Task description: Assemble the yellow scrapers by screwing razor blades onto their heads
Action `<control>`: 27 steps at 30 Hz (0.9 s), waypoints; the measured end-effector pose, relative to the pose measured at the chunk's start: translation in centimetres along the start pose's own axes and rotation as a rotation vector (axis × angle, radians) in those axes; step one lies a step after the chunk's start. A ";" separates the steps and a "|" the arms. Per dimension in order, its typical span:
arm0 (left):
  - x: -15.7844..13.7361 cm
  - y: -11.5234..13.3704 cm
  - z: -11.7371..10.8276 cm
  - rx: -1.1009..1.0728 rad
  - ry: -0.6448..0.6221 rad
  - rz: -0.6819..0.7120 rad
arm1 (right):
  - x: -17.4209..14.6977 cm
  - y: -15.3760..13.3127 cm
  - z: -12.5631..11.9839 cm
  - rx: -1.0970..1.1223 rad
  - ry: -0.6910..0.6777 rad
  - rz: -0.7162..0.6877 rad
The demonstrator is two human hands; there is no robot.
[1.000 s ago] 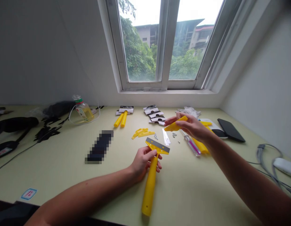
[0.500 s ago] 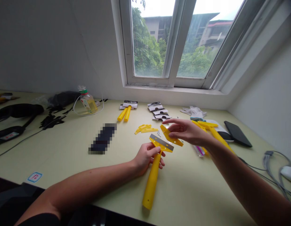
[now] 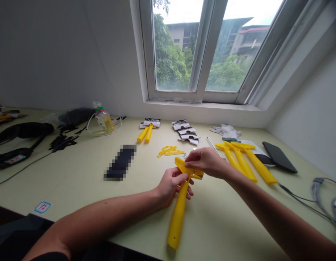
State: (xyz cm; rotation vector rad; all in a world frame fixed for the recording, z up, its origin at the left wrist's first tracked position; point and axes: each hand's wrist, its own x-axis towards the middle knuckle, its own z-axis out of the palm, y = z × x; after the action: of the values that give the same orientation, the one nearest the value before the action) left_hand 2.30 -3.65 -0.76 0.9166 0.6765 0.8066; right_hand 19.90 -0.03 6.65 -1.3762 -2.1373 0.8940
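Note:
My left hand is closed around the neck of a yellow scraper, its thumb near the head and the handle slanting down toward me. With my right hand I pinch a yellow blade cover plate that lies over the scraper's head. Most of the metal blade is hidden beneath the plate; a bit shows at the right end. Just beyond the head are loose yellow cover plates and a small pile of screws, partly covered by my right hand.
Three yellow scrapers lie right of my hand, near a screwdriver. Printed card sleeves, two yellow handles and a white glove lie toward the window. A pixelated dark object and a bottle are at left.
The cover plate, held apart above the scraper before, is now against its head and covers most of the blade. My right hand has moved down and nearer my left.

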 end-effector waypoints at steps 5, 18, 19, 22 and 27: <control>0.0 0.0 0.0 -0.007 -0.005 0.002 | -0.1 -0.3 -0.1 -0.111 0.032 -0.018; -0.1 0.1 0.1 0.008 0.005 0.004 | 0.1 0.3 -0.6 -0.004 -0.005 0.021; -0.1 0.1 0.1 0.013 0.004 0.009 | 0.1 0.4 -0.5 -0.007 -0.004 0.019; 0.0 0.0 0.0 0.022 0.006 0.019 | 0.1 0.4 -0.3 -0.014 -0.011 0.003; 0.0 -0.1 0.0 0.015 0.005 0.010 | -0.1 0.0 -0.3 -0.071 -0.026 -0.029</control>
State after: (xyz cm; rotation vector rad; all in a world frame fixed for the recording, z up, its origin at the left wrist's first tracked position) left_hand 2.28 -3.68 -0.82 0.9328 0.6837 0.8139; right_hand 20.18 -0.07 6.83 -1.3713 -2.2220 0.8365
